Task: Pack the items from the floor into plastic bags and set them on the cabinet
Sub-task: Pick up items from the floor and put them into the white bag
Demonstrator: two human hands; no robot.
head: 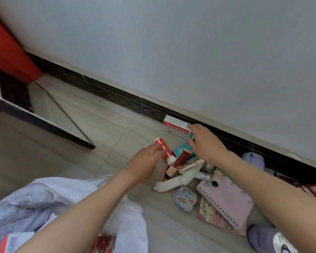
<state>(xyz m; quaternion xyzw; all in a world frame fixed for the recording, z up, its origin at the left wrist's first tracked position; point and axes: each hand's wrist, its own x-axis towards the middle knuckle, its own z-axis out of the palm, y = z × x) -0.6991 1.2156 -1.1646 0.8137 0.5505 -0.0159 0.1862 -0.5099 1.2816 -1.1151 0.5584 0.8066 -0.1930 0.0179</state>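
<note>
Both forearms are bare and extend forward and downward from the lower frame edge. The left hand [146,159] is presented back-up, with its fingers extended forward and only slightly bent. The right hand [205,141] is further forward, also back-up, with its fingers spread and the thumb set apart (fingertip contact cannot be determined). The two hands are apart and do not touch.

Your right hand [206,141] hides the near end of the red-and-white box [174,125]; its print is too blurred to read. The plastic bag [128,221] runs off the frame's lower left.
</note>
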